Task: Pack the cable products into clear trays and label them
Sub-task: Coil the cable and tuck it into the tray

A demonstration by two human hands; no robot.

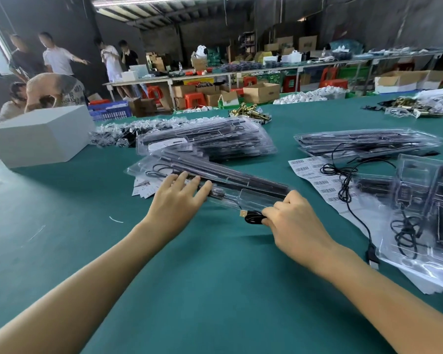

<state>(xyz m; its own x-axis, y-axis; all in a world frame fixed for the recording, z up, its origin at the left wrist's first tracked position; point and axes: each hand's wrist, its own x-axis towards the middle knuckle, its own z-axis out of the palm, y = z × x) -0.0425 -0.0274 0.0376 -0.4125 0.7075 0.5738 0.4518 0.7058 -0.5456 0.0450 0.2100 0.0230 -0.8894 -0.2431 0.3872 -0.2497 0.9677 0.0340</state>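
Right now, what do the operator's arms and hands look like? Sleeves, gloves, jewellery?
Both forearms are bare to the frame edge, no sleeves visible. The left hand and right hand wear no gloves. No rings, watch, wristbands or markings show. Fingernails look short and unpainted.

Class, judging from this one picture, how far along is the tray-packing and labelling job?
Done: a stack of filled clear trays lies behind the hands. In hand: the left hand steadies a clear tray while the right hand pinches the cable bundle at its edge. Left: the barcode label sheet and loose cable beside it.
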